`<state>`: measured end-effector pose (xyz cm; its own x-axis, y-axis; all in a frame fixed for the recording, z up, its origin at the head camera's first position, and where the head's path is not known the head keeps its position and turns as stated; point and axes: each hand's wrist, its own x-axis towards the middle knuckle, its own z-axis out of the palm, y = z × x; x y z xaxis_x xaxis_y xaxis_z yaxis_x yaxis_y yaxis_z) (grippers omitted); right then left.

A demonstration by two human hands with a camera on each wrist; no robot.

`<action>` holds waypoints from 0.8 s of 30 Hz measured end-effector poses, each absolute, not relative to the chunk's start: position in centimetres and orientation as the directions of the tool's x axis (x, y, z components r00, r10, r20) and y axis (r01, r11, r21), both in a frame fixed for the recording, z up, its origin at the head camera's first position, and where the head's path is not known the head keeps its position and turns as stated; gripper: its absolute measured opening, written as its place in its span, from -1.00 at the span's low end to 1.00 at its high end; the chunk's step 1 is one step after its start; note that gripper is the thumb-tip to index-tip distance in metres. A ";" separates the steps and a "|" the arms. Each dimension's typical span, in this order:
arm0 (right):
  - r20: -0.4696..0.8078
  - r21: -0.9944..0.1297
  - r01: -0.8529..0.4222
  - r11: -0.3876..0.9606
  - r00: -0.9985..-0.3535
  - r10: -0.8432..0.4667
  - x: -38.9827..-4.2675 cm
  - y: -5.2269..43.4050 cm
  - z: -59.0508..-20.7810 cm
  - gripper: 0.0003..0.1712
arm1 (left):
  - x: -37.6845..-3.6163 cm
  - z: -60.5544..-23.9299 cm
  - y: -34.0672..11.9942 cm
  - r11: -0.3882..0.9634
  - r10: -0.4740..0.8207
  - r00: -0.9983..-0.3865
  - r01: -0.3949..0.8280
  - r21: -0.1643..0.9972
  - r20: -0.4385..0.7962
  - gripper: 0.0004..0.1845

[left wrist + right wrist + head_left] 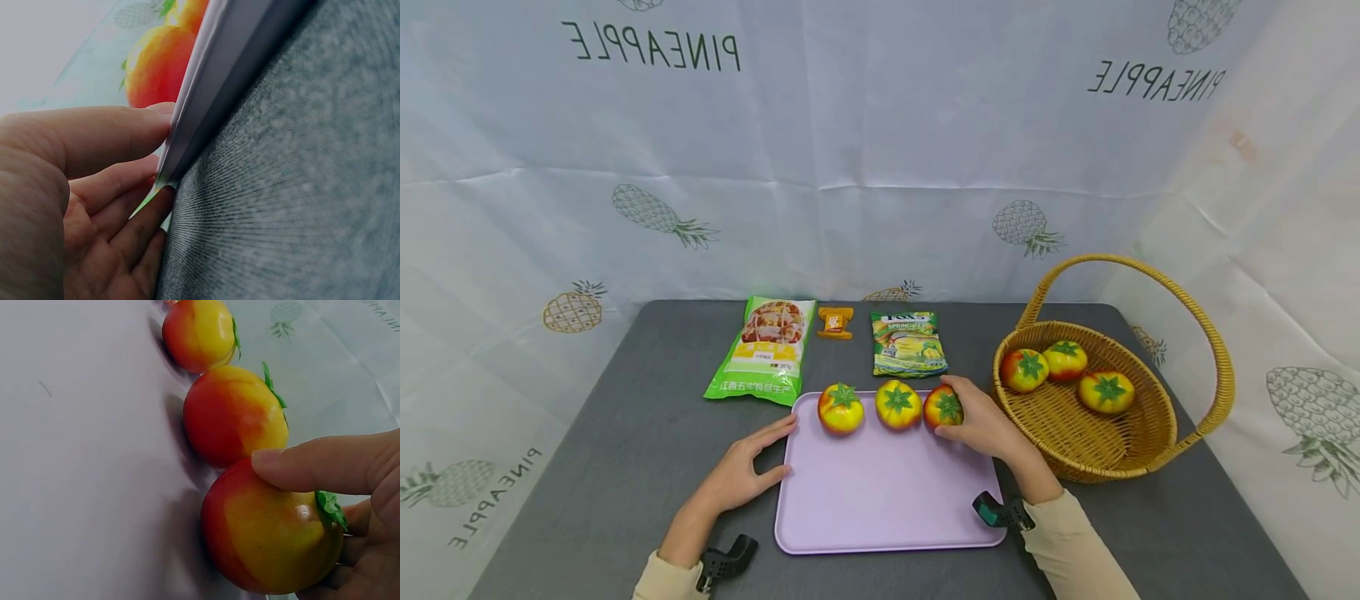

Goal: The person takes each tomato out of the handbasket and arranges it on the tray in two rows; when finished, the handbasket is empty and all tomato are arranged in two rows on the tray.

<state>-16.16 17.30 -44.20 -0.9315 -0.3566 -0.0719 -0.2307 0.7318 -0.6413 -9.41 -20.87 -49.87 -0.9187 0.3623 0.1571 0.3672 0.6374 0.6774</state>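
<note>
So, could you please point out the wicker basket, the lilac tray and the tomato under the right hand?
wicker basket [1150, 454], head view, front rim.
lilac tray [880, 500], head view, bare middle.
tomato [269, 540], right wrist view, its side.

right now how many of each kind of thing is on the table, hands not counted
tomatoes on the tray: 3 (left, middle, right, which the right hand grips)
tomatoes in the basket: 3
snack bags: 2 (large green bag, smaller bag)
small orange packet: 1
tray: 1
basket: 1
total: 11
</note>
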 end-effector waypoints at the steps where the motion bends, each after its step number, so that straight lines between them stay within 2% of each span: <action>1: -0.073 -0.638 -0.233 0.734 -0.931 -0.359 -16.3 17.3 -44.3 -0.07 | -9.4 -49.9 -20.9 0.638 0.362 -0.919 0.368 0.677 0.158 -0.35; 24: -0.087 -0.670 -0.194 0.717 -0.938 -0.336 -17.2 17.5 -45.3 0.02 | -9.4 -50.1 -20.8 0.632 0.359 -0.918 0.373 0.679 0.170 -0.35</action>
